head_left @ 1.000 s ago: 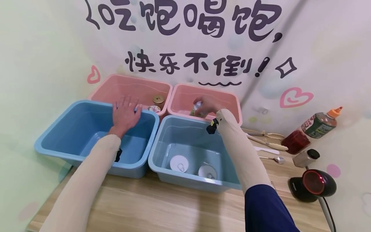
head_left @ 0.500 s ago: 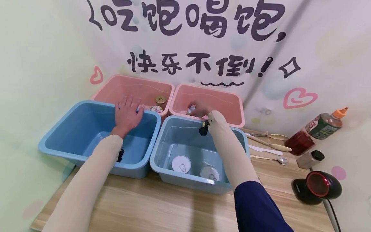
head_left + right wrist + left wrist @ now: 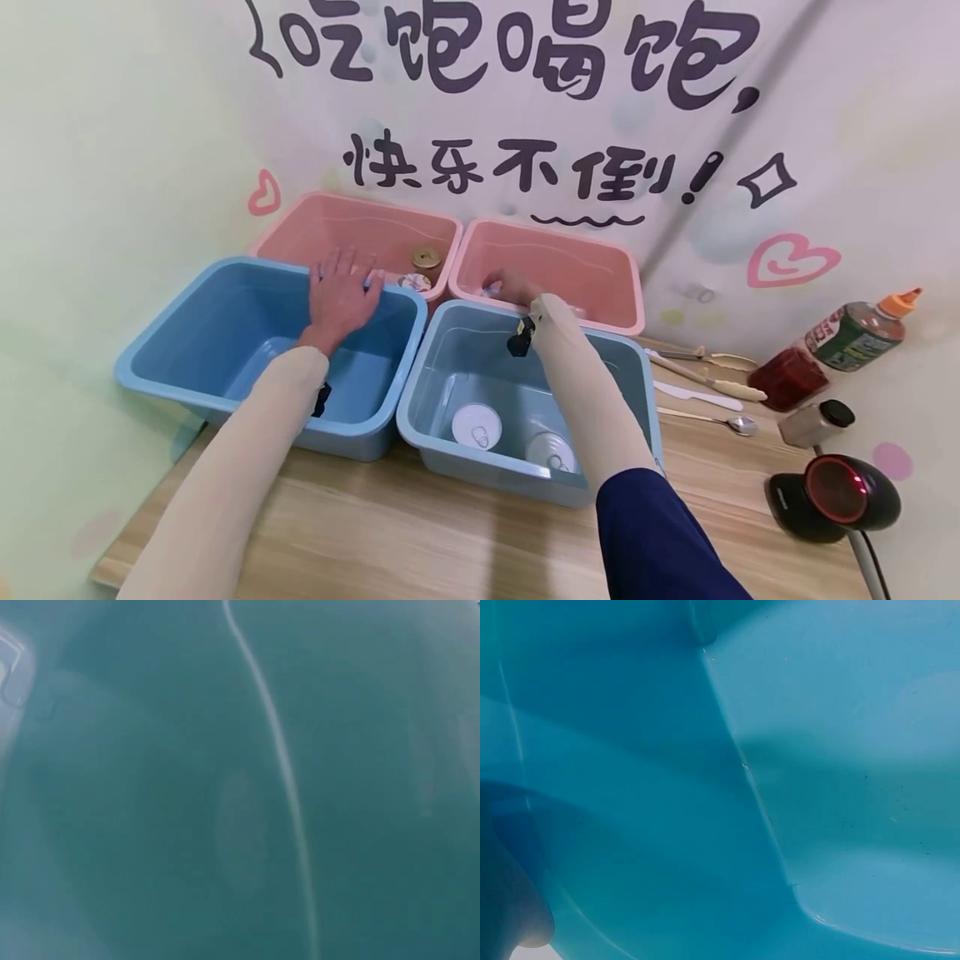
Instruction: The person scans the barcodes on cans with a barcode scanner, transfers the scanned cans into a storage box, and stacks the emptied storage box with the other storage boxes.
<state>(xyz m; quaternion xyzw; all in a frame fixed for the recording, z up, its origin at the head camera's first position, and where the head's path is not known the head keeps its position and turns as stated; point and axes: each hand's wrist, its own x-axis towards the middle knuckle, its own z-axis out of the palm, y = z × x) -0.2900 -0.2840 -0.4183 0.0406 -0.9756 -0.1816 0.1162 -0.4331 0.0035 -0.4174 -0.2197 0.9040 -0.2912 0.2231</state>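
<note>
Can: a small can (image 3: 492, 289) with a pale top shows only in part, low inside the right pink bin (image 3: 600, 250), at that bin's front left corner; its body and label are hidden by the fingers.
Right hand: the right hand (image 3: 513, 286) reaches over the rear rim of the right blue bin (image 3: 450, 350) into the pink bin behind it, fingers curled round the can.
Left hand: the left hand (image 3: 341, 296) lies flat, fingers straight and spread, on the rear rim of the left blue bin (image 3: 187, 317), holding nothing.
Right blue bin, contents: two cans (image 3: 477, 426) stand upright on its floor, silver pull-tab lids up, near its front wall.
Left pink bin: the left pink bin (image 3: 322, 225), behind the left blue bin, holds a gold-lidded jar (image 3: 426, 257) and a small tin at its right end.
Wrist views: both show only blurred blue plastic wall.
Surface: a light wooden table (image 3: 450, 550) carries all four bins, set two by two.
Right of the bins: cutlery (image 3: 705, 383), a sauce bottle (image 3: 855, 333) with an orange cap, a dark red tub, a small shaker and a black barcode scanner (image 3: 832, 496).
Room: a pale wall (image 3: 112, 125) with large dark characters and pink hearts stands just behind the pink bins.
</note>
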